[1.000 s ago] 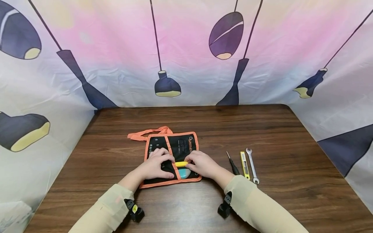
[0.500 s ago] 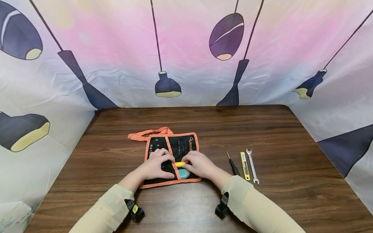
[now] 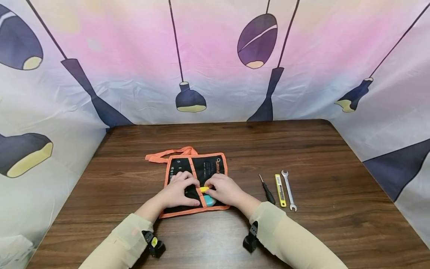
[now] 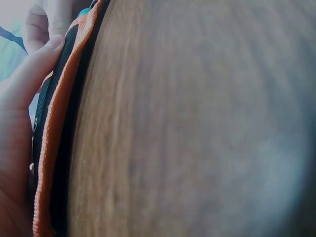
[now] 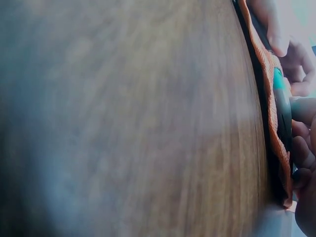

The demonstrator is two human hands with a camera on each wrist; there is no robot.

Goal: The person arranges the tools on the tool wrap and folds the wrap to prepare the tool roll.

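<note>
A black tool pouch [image 3: 204, 170] with orange trim lies flat on the table. My left hand [image 3: 179, 190] rests on its left part, thumb and fingers spread, fingertips at the orange pocket edge. From the right, my right hand [image 3: 226, 191] pinches a slim yellow tool [image 3: 203, 189] between thumb and fingers. The tool's left end is hidden in the pocket; its kind does not show. Beside it, a teal rounded handle [image 3: 209, 201] sticks out of the same row of pockets. In the left wrist view, my left thumb [image 4: 37, 71] lies along the pouch's surface.
To the right on the wooden table [image 3: 322, 160] lie a black-handled screwdriver [image 3: 267, 190], a yellow flat box-like piece [image 3: 280, 190] with a printed label, and an open-ended wrench [image 3: 289, 190]. An orange strap [image 3: 171, 153] trails from the pouch's far left corner.
My right hand has moved left, and the yellow tool has slid farther into the pocket, with less of it showing. My left hand has stayed on the pouch.
</note>
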